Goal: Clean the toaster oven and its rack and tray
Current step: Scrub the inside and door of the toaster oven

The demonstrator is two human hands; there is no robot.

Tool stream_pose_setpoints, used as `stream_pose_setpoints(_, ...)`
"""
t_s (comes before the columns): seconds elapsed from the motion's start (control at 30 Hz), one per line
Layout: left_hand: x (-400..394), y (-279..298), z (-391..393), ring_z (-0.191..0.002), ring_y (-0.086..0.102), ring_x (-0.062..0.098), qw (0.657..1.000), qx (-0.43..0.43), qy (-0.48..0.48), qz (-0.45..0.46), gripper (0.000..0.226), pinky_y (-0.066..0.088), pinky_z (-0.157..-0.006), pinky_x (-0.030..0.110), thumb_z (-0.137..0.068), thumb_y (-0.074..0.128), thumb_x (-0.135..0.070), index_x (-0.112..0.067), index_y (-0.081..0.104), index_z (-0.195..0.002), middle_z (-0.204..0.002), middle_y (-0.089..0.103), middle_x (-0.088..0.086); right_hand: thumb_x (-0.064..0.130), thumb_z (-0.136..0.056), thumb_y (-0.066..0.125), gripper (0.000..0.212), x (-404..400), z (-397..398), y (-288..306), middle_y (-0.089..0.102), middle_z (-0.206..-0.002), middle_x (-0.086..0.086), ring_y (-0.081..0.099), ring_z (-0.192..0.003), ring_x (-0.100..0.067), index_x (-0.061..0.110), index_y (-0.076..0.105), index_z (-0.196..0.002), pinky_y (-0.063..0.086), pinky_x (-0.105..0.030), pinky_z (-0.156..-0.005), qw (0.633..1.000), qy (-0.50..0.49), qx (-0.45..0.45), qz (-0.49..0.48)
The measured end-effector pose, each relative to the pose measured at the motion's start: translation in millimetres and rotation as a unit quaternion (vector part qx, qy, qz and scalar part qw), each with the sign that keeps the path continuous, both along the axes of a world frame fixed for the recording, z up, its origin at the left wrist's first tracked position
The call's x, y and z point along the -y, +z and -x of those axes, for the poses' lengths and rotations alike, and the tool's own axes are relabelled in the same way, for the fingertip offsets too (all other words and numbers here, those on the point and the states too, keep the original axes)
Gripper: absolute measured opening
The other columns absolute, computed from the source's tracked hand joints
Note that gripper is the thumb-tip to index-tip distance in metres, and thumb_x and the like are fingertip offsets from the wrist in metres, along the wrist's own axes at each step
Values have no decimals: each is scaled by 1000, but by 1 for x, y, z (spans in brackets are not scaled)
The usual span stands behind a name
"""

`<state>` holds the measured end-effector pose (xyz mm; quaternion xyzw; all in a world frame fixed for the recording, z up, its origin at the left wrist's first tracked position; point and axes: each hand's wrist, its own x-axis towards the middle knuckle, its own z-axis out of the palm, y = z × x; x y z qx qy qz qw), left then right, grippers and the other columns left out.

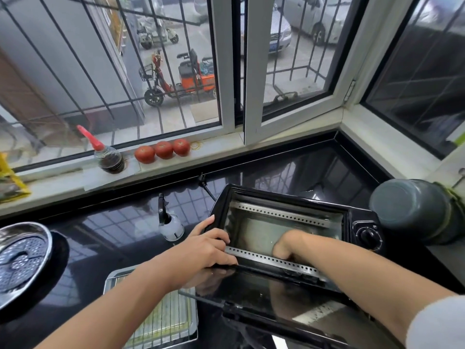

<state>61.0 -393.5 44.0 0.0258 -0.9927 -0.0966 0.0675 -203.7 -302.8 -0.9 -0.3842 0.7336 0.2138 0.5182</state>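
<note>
both hands at the oven (289, 222): left hand (208, 248) flat on its 9 o'clock edge, fingers straight; right hand (286, 244) inside, grip hidden.

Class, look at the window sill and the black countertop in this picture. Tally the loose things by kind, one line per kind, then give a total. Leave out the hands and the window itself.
Tomatoes: 3
Bottles, sauce bottle and spray bottle: 2
Toaster oven: 1
Tray with wire rack on it: 2
Steamer plate: 1
Dark pot: 1
Yellow packet: 1
Total: 11
</note>
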Motion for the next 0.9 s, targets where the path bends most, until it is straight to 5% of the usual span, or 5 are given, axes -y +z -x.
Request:
stream_pose_setpoints(0.1,-1,-3,1,-120,51,4,999,-31,-1,-9,30,-1,-127,40,-105,43,-44,-46,70,-116,-81,59,-19,8,-103,37,25,2,-13,2,52,-119,-13,52,-107,-26,7,54,-121,43,-33,-86,995,82,-59,-5)
stream_pose_setpoints(0.23,2,-5,8,-115,52,5,998,-67,-8,-3,48,4,-125,40,-111,25,-51,-45,72,-112,-74,55,-19,19,-96,32,52,2,9,-50,44,-144,-23,51,-123,-43,-4,40,-142,49,-45,-91,985,16,-151,80)
stream_pose_setpoints(0.43,4,-12,4,-118,50,1,998,-65,-2,18,43,-1,-127,39,-110,27,-53,-49,70,-115,-79,56,-23,44,-90,48,78,-5,-10,-25,9,-158,-21,9,-144,-49,12,15,-153,21,-53,-118,956,-110,-225,152)
stream_pose_setpoints(0.63,6,-8,9,-113,53,2,997,-74,-12,7,40,4,-124,40,-110,28,-54,-49,67,-115,-77,56,-22,31,-98,36,50,20,-22,-38,8,-165,0,7,-149,-34,25,38,-148,12,-49,-121,943,155,-104,276)
stream_pose_setpoints(0.9,7,-12,7,-116,50,-1,997,-73,-7,22,36,3,-125,41,-111,27,-52,-50,63,-119,-79,52,-22,24,-95,50,58,23,-19,-28,12,-164,-5,16,-148,-27,22,34,-152,26,-44,-117,893,310,-198,259)
